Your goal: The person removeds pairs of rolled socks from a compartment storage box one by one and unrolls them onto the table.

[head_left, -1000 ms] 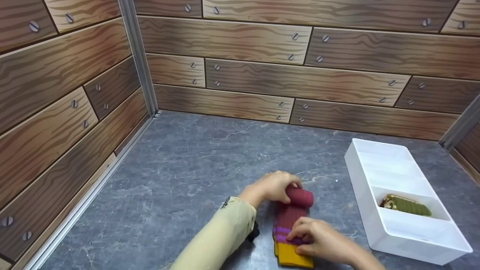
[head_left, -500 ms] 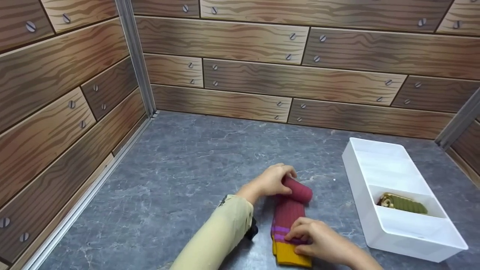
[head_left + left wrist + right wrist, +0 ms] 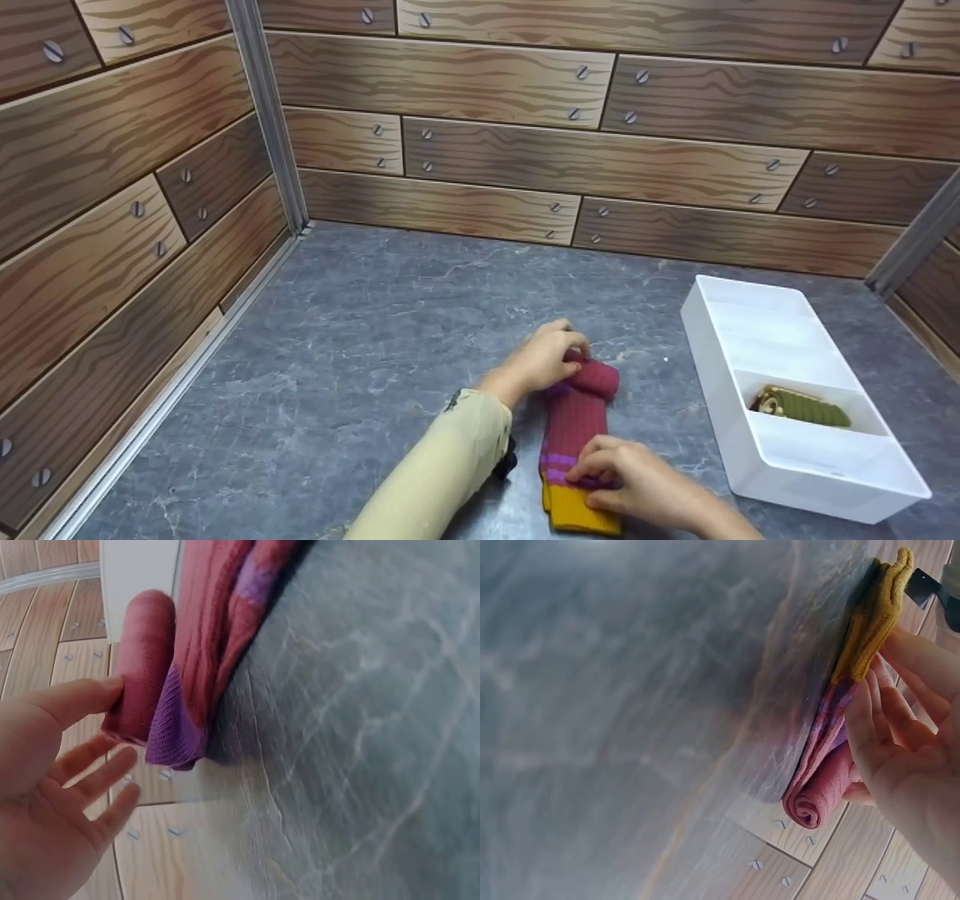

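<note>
A pair of maroon ribbed socks [image 3: 576,421] with purple stripes and yellow cuffs lies layered on the grey surface, the far end wound into a roll [image 3: 596,378]. My left hand [image 3: 541,358] holds this roll at its left end. In the left wrist view the thumb presses on the roll [image 3: 142,660], other fingers spread behind it, and a purple patch [image 3: 177,727] shows beside it. At the near end, my right hand [image 3: 637,480] grips the cuffs with thumb and bent fingers. The right wrist view shows the yellow cuff edges [image 3: 877,615] and the spiral roll end [image 3: 807,811].
To the right stands a white divided box [image 3: 709,390], with a rolled green knitted item [image 3: 806,406] in one compartment. Wood-patterned walls [image 3: 450,142] close off the back and sides. A black strap [image 3: 506,459] shows beside the left sleeve.
My left hand and the roll have shifted slightly away from the cuffs, so the flat stretch of socks looks longer. The right hand stays at the cuffs. The head view has shifted slightly.
</note>
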Motion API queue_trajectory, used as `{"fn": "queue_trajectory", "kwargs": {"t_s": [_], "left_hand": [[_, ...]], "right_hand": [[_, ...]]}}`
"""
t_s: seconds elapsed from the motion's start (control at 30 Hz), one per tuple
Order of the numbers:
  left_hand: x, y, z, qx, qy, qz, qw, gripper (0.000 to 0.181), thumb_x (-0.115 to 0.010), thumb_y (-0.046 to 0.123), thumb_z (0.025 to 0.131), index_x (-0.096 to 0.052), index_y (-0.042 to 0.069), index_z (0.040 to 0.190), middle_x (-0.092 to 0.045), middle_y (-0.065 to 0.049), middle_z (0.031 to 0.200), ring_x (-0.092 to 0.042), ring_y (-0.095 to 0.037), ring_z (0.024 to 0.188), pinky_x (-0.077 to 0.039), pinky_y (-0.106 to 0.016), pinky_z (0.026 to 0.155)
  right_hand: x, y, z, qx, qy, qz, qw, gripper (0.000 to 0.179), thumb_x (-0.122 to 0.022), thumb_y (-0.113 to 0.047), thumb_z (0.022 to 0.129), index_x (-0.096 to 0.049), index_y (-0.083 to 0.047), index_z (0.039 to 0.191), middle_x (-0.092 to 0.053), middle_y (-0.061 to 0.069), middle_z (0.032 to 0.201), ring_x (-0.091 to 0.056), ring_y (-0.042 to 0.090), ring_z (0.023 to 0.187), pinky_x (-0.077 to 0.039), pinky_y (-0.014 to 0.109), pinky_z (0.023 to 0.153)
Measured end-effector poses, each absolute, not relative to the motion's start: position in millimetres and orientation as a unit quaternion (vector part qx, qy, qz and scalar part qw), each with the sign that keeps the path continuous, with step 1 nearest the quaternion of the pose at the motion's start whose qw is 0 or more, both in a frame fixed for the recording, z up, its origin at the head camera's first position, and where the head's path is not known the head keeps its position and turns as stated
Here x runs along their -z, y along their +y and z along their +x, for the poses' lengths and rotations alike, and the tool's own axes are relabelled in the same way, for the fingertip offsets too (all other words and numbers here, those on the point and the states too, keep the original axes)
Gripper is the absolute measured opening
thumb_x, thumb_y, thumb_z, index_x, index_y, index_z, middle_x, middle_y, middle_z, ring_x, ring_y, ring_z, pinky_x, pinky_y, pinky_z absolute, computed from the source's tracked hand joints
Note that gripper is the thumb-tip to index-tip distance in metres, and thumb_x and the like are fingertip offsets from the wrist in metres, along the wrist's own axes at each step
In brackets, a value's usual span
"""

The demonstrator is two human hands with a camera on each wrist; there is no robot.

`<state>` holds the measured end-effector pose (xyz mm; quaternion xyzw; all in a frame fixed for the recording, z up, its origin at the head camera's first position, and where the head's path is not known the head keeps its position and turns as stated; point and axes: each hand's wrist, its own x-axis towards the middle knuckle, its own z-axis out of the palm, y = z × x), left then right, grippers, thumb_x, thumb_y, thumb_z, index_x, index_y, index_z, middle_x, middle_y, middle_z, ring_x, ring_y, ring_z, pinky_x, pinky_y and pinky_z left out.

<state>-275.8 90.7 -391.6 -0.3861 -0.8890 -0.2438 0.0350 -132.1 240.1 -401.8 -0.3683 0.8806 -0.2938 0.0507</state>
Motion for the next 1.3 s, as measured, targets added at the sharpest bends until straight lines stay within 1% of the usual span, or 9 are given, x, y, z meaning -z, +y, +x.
{"fn": "queue_trajectory", "kwargs": {"t_s": [0.17,0.37,0.5,0.67,0.77,0.87,1.0,1.17,1.3], "left_hand": [[390.9,92.5,-276.4,0.228,-0.880,-0.414,0.038,0.016,-0.066,0.016,0.081,-0.068,0.017,0.097,-0.057,0.004,0.097,-0.052,-0.008,0.088,-0.043,-0.019,0.075],[394.8,92.8,-279.9,0.218,-0.886,-0.410,0.005,0.034,-0.076,0.014,0.070,-0.064,0.015,0.103,-0.057,0.002,0.100,-0.051,-0.009,0.090,-0.043,-0.018,0.076],[396.8,93.7,-281.2,0.231,-0.888,-0.398,-0.002,0.034,-0.073,0.010,0.073,-0.062,0.012,0.105,-0.060,0.000,0.101,-0.054,-0.011,0.093,-0.043,-0.019,0.079],[396.5,95.2,-281.8,0.232,-0.890,-0.392,0.006,0.023,-0.067,0.015,0.080,-0.061,0.010,0.103,-0.062,-0.002,0.098,-0.055,-0.013,0.092,-0.044,-0.021,0.080],[395.9,95.9,-281.6,0.226,-0.894,-0.388,0.005,0.018,-0.064,0.018,0.084,-0.062,0.010,0.100,-0.059,-0.002,0.097,-0.055,-0.013,0.090,-0.044,-0.021,0.079],[395.5,96.4,-281.2,0.222,-0.899,-0.378,0.001,0.019,-0.061,0.020,0.086,-0.063,0.010,0.103,-0.055,-0.003,0.100,-0.055,-0.014,0.090,-0.044,-0.022,0.080],[395.4,97.5,-280.4,0.226,-0.905,-0.360,0.007,0.024,-0.061,0.019,0.086,-0.060,0.011,0.108,-0.051,-0.003,0.105,-0.054,-0.014,0.094,-0.044,-0.023,0.082],[394.8,99.3,-279.7,0.216,-0.907,-0.359,0.032,0.020,-0.063,0.014,0.083,-0.060,0.014,0.103,-0.052,-0.001,0.101,-0.053,-0.015,0.092,-0.045,-0.025,0.080],[393.7,100.1,-280.1,0.204,-0.907,-0.367,0.027,0.021,-0.066,0.018,0.080,-0.061,0.016,0.101,-0.054,0.002,0.097,-0.053,-0.013,0.089,-0.045,-0.025,0.077]], "right_hand": [[401.1,240.3,-132.0,0.297,0.879,-0.369,0.056,0.021,-0.070,-0.014,0.078,-0.069,-0.014,0.099,-0.058,-0.005,0.092,-0.053,0.005,0.078,-0.049,0.021,0.064],[400.4,239.9,-130.7,0.301,0.875,-0.376,0.060,0.021,-0.070,-0.014,0.078,-0.069,-0.014,0.099,-0.058,-0.005,0.092,-0.054,0.005,0.079,-0.050,0.021,0.064],[399.7,239.4,-129.2,0.306,0.873,-0.372,0.075,0.022,-0.070,-0.015,0.078,-0.069,-0.014,0.099,-0.059,-0.005,0.092,-0.055,0.005,0.080,-0.050,0.021,0.066],[399.7,239.7,-127.5,0.311,0.872,-0.370,0.082,0.021,-0.070,-0.016,0.078,-0.069,-0.015,0.099,-0.058,-0.006,0.092,-0.055,0.005,0.080,-0.050,0.021,0.065],[400.1,240.1,-127.0,0.319,0.866,-0.374,0.094,0.020,-0.069,-0.017,0.078,-0.069,-0.015,0.099,-0.058,-0.005,0.092,-0.056,0.005,0.081,-0.050,0.021,0.066],[400.1,240.4,-126.6,0.329,0.862,-0.371,0.110,0.020,-0.068,-0.018,0.079,-0.068,-0.015,0.099,-0.058,-0.005,0.093,-0.056,0.005,0.082,-0.051,0.021,0.067],[399.9,240.6,-126.1,0.333,0.862,-0.363,0.119,0.020,-0.068,-0.019,0.080,-0.068,-0.015,0.100,-0.057,-0.006,0.093,-0.056,0.006,0.083,-0.051,0.022,0.067],[400.3,240.5,-125.5,0.332,0.863,-0.362,0.112,0.021,-0.069,-0.019,0.079,-0.069,-0.016,0.100,-0.058,-0.006,0.093,-0.056,0.005,0.083,-0.051,0.022,0.067],[401.0,241.0,-125.3,0.331,0.863,-0.366,0.107,0.021,-0.069,-0.018,0.079,-0.069,-0.015,0.100,-0.058,-0.006,0.093,-0.056,0.006,0.083,-0.051,0.022,0.068]]}}
